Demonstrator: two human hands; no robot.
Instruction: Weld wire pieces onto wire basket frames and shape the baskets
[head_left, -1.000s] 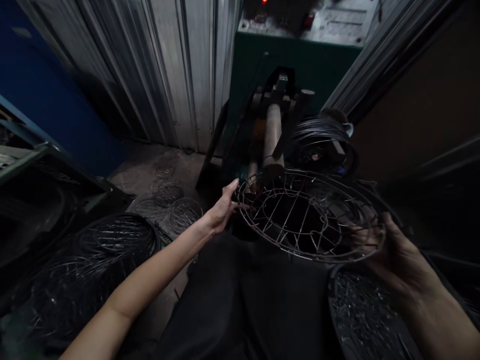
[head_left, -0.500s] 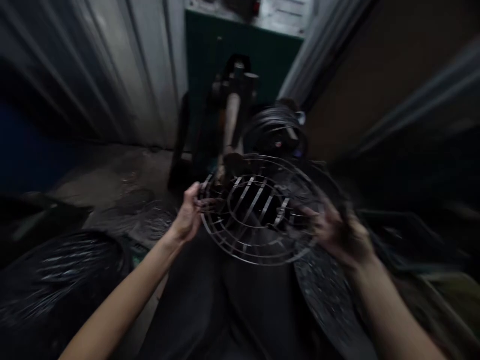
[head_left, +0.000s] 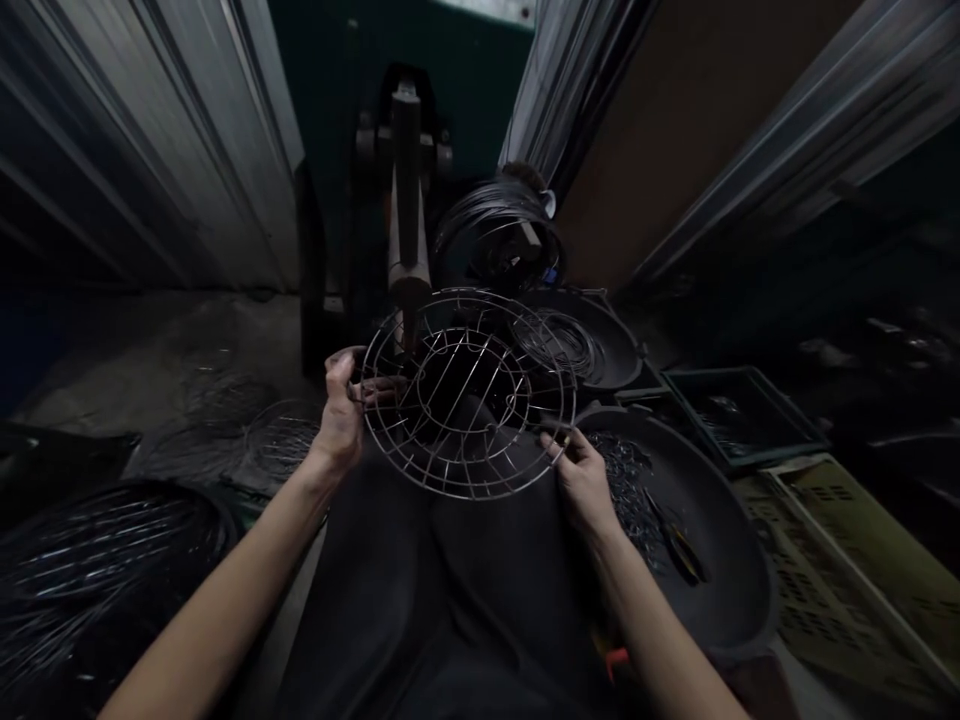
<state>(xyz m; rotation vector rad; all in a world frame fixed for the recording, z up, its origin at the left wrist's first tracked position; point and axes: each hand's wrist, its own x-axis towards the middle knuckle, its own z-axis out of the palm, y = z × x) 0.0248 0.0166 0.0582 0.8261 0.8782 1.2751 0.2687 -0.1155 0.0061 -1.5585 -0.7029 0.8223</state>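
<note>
I hold a round wire guard (head_left: 469, 390), made of rings and spokes, tilted above my lap. My left hand (head_left: 341, 415) grips its left rim with fingers curled round the wire. At the lower right rim, my right hand (head_left: 581, 475) pinches the outer ring. Directly behind the guard stands a green machine (head_left: 409, 170) with an upright roller. A spool of dark wire (head_left: 499, 235) sits to the right of that roller.
A dark round basin (head_left: 742, 590) of small metal pieces, with pliers in it, lies at my right. Beyond it are a dark tray (head_left: 742, 415) and a yellow crate (head_left: 862, 560). Finished wire guards (head_left: 281, 440) lie on the floor at left, beside a black tub (head_left: 112, 560). Corrugated metal walls rise behind.
The view has swung right. My left hand went from open beside the rim to gripping it. My right hand shifted from under the right side to the lower right rim.
</note>
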